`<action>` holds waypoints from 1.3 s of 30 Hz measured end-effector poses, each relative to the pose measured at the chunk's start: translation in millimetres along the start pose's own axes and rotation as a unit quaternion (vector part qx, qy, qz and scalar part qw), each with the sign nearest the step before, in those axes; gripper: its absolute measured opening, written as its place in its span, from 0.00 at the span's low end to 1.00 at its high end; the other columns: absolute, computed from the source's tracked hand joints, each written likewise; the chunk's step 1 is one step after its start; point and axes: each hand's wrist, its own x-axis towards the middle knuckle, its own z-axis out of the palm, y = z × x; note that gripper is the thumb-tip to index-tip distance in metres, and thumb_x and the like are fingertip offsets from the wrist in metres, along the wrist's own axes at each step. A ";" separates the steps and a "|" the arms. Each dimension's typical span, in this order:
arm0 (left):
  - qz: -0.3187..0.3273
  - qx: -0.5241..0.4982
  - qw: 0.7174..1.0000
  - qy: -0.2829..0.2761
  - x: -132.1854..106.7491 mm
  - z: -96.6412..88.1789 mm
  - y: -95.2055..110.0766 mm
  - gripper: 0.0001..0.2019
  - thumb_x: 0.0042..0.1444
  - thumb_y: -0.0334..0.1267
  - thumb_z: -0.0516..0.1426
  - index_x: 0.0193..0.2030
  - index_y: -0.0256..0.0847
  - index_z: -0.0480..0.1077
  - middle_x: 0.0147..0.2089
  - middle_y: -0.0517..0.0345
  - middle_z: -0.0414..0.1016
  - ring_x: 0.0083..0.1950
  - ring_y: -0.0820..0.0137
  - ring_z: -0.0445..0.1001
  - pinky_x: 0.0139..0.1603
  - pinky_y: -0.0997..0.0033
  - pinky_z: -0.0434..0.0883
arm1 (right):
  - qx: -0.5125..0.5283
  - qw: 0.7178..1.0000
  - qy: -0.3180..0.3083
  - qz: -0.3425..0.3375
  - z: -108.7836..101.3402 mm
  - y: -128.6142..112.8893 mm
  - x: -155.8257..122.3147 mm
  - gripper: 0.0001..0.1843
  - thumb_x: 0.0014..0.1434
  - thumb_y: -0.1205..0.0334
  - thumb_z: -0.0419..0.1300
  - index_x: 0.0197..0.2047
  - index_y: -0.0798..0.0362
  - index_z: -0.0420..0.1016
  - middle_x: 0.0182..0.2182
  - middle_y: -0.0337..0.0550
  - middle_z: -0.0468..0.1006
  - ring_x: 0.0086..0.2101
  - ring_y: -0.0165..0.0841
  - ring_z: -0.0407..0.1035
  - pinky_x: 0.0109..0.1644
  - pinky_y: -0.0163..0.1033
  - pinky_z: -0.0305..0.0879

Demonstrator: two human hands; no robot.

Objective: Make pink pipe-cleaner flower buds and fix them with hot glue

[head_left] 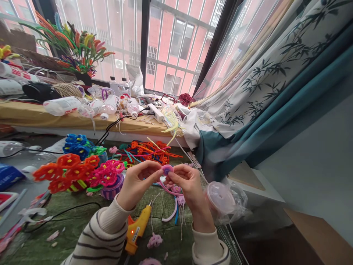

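Note:
Both of my hands are raised over the green mat [74, 224]. My left hand [138, 182] and my right hand [187, 180] pinch a small pink and purple pipe-cleaner coil [167, 169] between their fingertips. A pink pipe-cleaner strand [169, 191] curves down from under the coil. Below my left wrist lies a yellow and orange hot glue gun [138, 228], its small light glowing red. Just left of my left hand stands a bunch of pink pipe-cleaner flowers [106, 173] in a purple woven pot [112, 188].
Orange [66, 171] and blue [77, 144] pipe-cleaner flowers crowd the mat's far left, with a tangle of orange stems [149, 152] behind. A clear plastic cup in a bag [222, 200] sits right of my right hand. Bottles and a power strip [155, 112] line the sill below a bamboo-print curtain [261, 73].

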 end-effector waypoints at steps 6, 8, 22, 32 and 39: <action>0.007 0.015 1.000 0.004 -1.4 -0.1 -0.9 0.05 0.48 0.35 0.67 0.31 0.37 0.77 0.28 0.60 0.78 0.27 0.76 0.75 0.27 0.83 0.71 | 0.008 1.000 -0.008 0.000 0.5 -0.7 -0.8 0.10 0.50 0.59 0.73 0.30 0.55 0.79 0.24 0.39 0.83 0.25 0.30 0.78 0.31 0.29 0.73; 0.006 0.023 1.000 0.003 -1.6 -0.6 -0.2 0.06 0.49 0.36 0.67 0.31 0.37 0.77 0.27 0.60 0.78 0.27 0.76 0.74 0.27 0.83 0.71 | 0.009 1.000 -0.017 0.001 -0.5 0.3 -0.4 0.09 0.50 0.59 0.72 0.30 0.55 0.79 0.25 0.40 0.83 0.26 0.30 0.78 0.31 0.29 0.73; -0.042 -0.006 0.999 -0.005 -1.4 -1.7 3.8 0.09 0.48 0.39 0.68 0.30 0.36 0.76 0.26 0.60 0.76 0.26 0.77 0.72 0.27 0.83 0.71 | -0.118 0.987 0.050 -0.101 -3.8 -11.3 -6.6 0.07 0.53 0.59 0.69 0.35 0.52 0.81 0.26 0.39 0.81 0.23 0.29 0.74 0.26 0.31 0.70; -0.024 0.028 0.999 0.001 -1.5 0.3 5.5 0.11 0.48 0.41 0.67 0.30 0.35 0.76 0.27 0.57 0.76 0.26 0.74 0.72 0.26 0.79 0.71 | -0.160 0.981 0.051 -0.101 -0.2 -13.5 -9.2 0.08 0.54 0.57 0.69 0.33 0.52 0.81 0.27 0.41 0.81 0.25 0.32 0.75 0.25 0.33 0.70; -0.023 0.028 0.999 0.009 -1.7 0.8 5.6 0.10 0.47 0.41 0.68 0.30 0.35 0.76 0.26 0.58 0.76 0.26 0.75 0.72 0.26 0.80 0.71 | -0.154 0.981 0.047 -0.105 0.6 -12.4 -9.3 0.07 0.54 0.58 0.69 0.33 0.52 0.82 0.26 0.42 0.81 0.26 0.33 0.74 0.26 0.34 0.69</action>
